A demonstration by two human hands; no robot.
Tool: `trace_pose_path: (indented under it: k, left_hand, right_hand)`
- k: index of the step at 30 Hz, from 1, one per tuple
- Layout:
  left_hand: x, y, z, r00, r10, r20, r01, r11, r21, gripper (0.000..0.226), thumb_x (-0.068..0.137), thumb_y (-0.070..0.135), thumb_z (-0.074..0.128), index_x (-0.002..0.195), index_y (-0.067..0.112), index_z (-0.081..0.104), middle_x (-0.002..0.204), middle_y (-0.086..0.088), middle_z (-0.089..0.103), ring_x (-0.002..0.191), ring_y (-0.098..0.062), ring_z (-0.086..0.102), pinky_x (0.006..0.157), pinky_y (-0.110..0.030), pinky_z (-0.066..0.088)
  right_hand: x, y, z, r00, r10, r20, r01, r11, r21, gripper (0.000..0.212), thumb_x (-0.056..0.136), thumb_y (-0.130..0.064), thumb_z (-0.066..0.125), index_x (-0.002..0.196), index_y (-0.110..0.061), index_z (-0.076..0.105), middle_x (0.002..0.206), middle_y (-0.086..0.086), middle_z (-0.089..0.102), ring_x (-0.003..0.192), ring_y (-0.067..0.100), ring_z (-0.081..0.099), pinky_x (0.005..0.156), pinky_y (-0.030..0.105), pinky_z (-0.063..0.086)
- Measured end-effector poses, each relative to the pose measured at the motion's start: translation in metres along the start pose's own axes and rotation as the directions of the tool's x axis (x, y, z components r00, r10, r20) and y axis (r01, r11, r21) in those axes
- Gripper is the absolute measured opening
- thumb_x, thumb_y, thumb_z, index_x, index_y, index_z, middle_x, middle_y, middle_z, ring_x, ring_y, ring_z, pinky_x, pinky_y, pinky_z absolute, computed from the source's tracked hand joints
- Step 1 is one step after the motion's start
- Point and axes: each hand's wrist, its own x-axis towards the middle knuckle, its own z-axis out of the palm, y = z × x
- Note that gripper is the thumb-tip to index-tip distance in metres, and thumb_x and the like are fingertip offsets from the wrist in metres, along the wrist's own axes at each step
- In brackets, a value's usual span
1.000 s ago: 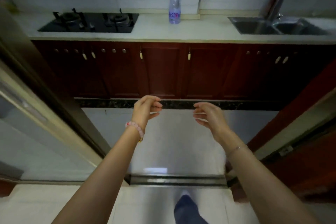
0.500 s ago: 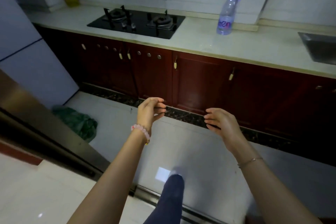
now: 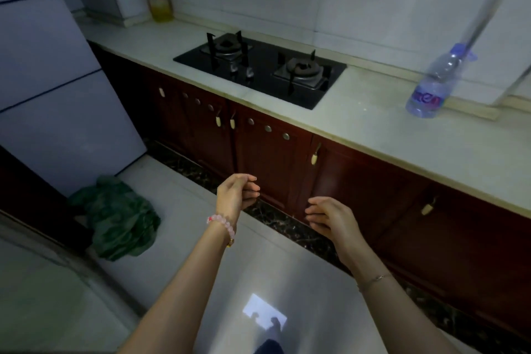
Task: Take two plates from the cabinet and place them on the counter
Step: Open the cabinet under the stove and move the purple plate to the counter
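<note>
A dim kitchen is seen from above, looking forward and down. Two bare forearms are stretched into the lower middle of the frame. The left hand (image 3: 237, 195), with a pink bead bracelet at its wrist, is held with fingers loosely curled inward, and nothing is gripped in it. The right hand (image 3: 330, 217), with a thin chain at its wrist, is held slightly lower and to the right, fingers relaxed and a little parted, also empty. The hands are kept near each other but not touching, raised ahead of the body, probably in readiness to reach for a door.

Across the middle of the frame, a row of dark red wooden base cabinets (image 3: 273, 158) with small pale drop handles is seen, every door closed. No plates are visible; it is judged that they are shut away inside a cabinet, though which one cannot be told. The pale stone counter (image 3: 388, 138) runs above the cabinets from upper left to right. A black glass two-burner gas hob (image 3: 260, 69) is set into it, and a clear plastic water bottle (image 3: 434, 86) stands at the right edge. A pale refrigerator (image 3: 51, 80) fills the left side, and a crumpled green bag (image 3: 115, 218) lies on the floor beside it.
</note>
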Motion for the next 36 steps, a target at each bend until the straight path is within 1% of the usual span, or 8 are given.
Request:
trace_pose_path:
  k: [4, 9, 16, 19, 23, 27, 32, 36]
  left_hand:
    - [0.045, 0.015, -0.019, 0.995, -0.027, -0.094, 0.023, 0.999, -0.043, 0.026, 0.094, 0.013, 0.042, 0.08, 0.014, 0.063, 0.053, 0.007, 0.064, 0.053, -0.005, 0.062, 0.055, -0.018, 0.053]
    - [0.085, 0.028, -0.046, 0.981, -0.041, -0.189, 0.024, 0.996, -0.089, 0.023, 0.092, 0.014, 0.044, 0.082, 0.013, 0.065, 0.061, 0.003, 0.064, 0.057, -0.008, 0.062, 0.062, -0.023, 0.053]
    - [0.138, 0.035, -0.066, 0.966, -0.064, -0.252, 0.034, 0.992, -0.12, 0.023, 0.092, 0.014, 0.044, 0.082, 0.013, 0.065, 0.063, 0.003, 0.064, 0.051, -0.004, 0.062, 0.058, -0.02, 0.053]
    - [0.175, 0.037, -0.07, 0.965, -0.071, -0.254, 0.05, 0.995, -0.087, 0.023, 0.092, 0.013, 0.043, 0.083, 0.013, 0.064, 0.066, 0.001, 0.064, 0.052, -0.004, 0.061, 0.062, -0.023, 0.052]
    - [0.234, 0.048, -0.07, 0.966, -0.088, -0.242, 0.078, 0.996, -0.049, 0.024, 0.091, 0.011, 0.042, 0.082, 0.012, 0.064, 0.065, 0.0, 0.064, 0.053, -0.006, 0.06, 0.059, -0.021, 0.052]
    - [0.3, 0.062, -0.073, 0.965, -0.137, -0.225, 0.141, 0.99, 0.003, 0.024, 0.092, 0.011, 0.043, 0.083, 0.01, 0.065, 0.063, 0.001, 0.066, 0.055, -0.008, 0.061, 0.057, -0.021, 0.052]
    - [0.367, 0.069, -0.078, 0.963, -0.195, -0.186, 0.21, 0.976, 0.062, 0.027, 0.092, 0.011, 0.042, 0.082, 0.011, 0.066, 0.064, 0.001, 0.065, 0.058, -0.01, 0.061, 0.063, -0.024, 0.052]
    - [0.401, 0.071, -0.085, 0.962, -0.232, -0.145, 0.247, 0.964, 0.1, 0.027, 0.093, 0.012, 0.042, 0.081, 0.012, 0.066, 0.065, 0.001, 0.066, 0.055, -0.007, 0.062, 0.057, -0.019, 0.053]
  right_hand:
    - [0.048, -0.017, 0.033, 0.997, 0.027, 0.067, -0.025, 1.0, -0.017, 0.024, 0.092, -0.013, 0.046, 0.086, -0.015, 0.069, 0.077, 0.004, 0.069, 0.076, 0.018, 0.064, 0.078, 0.03, 0.053]
    - [0.094, -0.039, 0.072, 0.988, 0.025, 0.151, -0.017, 0.998, -0.054, 0.026, 0.093, -0.012, 0.043, 0.089, -0.014, 0.069, 0.08, 0.005, 0.068, 0.079, 0.019, 0.065, 0.08, 0.03, 0.053]
    - [0.159, -0.057, 0.124, 0.971, 0.041, 0.237, -0.018, 0.995, -0.101, 0.024, 0.091, -0.014, 0.047, 0.086, -0.016, 0.07, 0.075, 0.001, 0.07, 0.078, 0.016, 0.067, 0.079, 0.03, 0.054]
    - [0.198, -0.059, 0.15, 0.965, 0.063, 0.254, -0.039, 0.994, -0.099, 0.024, 0.09, -0.014, 0.049, 0.082, -0.017, 0.071, 0.07, -0.001, 0.07, 0.075, 0.016, 0.066, 0.074, 0.027, 0.054]
    - [0.255, -0.061, 0.181, 0.968, 0.096, 0.231, -0.077, 0.993, -0.091, 0.024, 0.091, -0.015, 0.049, 0.082, -0.017, 0.071, 0.065, -0.003, 0.07, 0.071, 0.014, 0.066, 0.066, 0.025, 0.053]
    - [0.309, -0.066, 0.214, 0.971, 0.156, 0.182, -0.149, 0.988, -0.051, 0.024, 0.091, -0.013, 0.048, 0.082, -0.016, 0.07, 0.064, -0.001, 0.069, 0.068, 0.014, 0.065, 0.068, 0.025, 0.054]
    - [0.357, -0.069, 0.255, 0.965, 0.204, 0.168, -0.195, 0.978, -0.067, 0.026, 0.091, -0.012, 0.045, 0.082, -0.015, 0.069, 0.067, 0.002, 0.068, 0.066, 0.015, 0.063, 0.066, 0.024, 0.053]
    - [0.38, -0.069, 0.279, 0.963, 0.237, 0.13, -0.229, 0.971, -0.07, 0.026, 0.091, -0.009, 0.044, 0.084, -0.013, 0.069, 0.071, 0.005, 0.067, 0.066, 0.016, 0.062, 0.064, 0.023, 0.053]
